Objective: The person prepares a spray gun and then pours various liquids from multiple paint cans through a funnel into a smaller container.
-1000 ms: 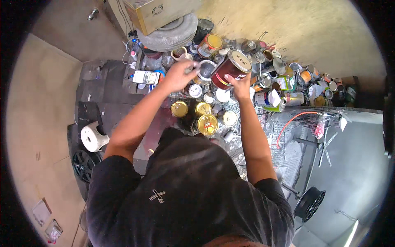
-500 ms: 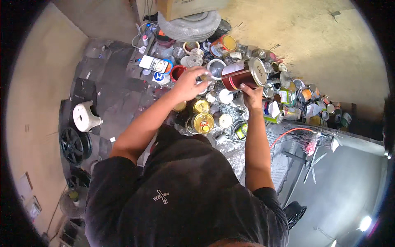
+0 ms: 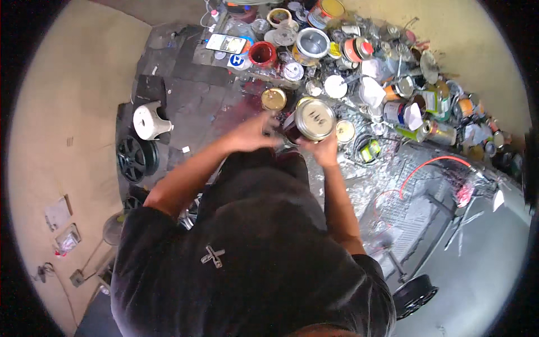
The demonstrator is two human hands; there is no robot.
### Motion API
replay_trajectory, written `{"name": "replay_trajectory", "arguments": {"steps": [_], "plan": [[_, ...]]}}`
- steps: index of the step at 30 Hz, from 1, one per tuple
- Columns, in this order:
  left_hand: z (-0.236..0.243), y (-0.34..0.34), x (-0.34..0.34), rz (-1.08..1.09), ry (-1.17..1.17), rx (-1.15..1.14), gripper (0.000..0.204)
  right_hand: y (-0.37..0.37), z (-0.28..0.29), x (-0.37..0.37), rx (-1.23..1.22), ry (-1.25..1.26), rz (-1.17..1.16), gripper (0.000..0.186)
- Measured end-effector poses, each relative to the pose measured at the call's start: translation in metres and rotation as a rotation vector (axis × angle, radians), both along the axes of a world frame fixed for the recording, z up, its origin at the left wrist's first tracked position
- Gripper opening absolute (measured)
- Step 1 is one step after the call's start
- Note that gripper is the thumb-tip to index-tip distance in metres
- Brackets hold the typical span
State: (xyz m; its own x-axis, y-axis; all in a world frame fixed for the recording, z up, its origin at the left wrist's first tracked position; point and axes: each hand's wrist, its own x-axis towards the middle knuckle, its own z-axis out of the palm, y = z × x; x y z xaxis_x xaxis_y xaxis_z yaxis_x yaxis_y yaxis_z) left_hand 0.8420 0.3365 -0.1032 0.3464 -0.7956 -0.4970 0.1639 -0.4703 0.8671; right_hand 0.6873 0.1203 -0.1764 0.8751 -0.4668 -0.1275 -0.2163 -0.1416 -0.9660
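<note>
In front of my body I hold a dark red paint can with a silver lid (image 3: 315, 119) and handwriting on top. The fingers of my right hand (image 3: 323, 150) are wrapped round its near right side, and the lid faces up. To the left of the can, my left hand (image 3: 252, 133) has its fingers apart with nothing in them, slightly smeared by motion. Just beyond that hand is a gold-lidded can (image 3: 273, 99). A smaller can with a pale lid (image 3: 345, 131) stands right of the held can.
Many paint cans crowd the far side, among them an open silver-rimmed can (image 3: 313, 44) and a red-stained pot (image 3: 263, 54). A phone (image 3: 225, 44) lies at the far left. A white stool (image 3: 150, 121) stands left; an orange hose (image 3: 432, 160) curves at right.
The red paint can has come down and closer to my body, turning from tilted to lid-up. My left hand has moved nearer too, beside it. The view has shifted.
</note>
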Motion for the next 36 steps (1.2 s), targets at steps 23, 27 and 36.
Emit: {"name": "replay_trajectory", "arguments": {"steps": [23,27,36], "plan": [[-0.343,0.245,-0.077,-0.68,-0.348,1.032,0.077,0.112,-0.273,-0.028,-0.039,0.26,-0.066,0.113],[-0.304,0.231,-0.05,-0.555,-0.285,1.156,0.092,0.129,-0.345,0.029,-0.056,0.149,-0.246,0.104],[-0.296,0.274,-0.04,-0.395,-0.317,1.093,0.086,0.109,-0.416,0.167,-0.039,0.209,-0.351,0.098]]}}
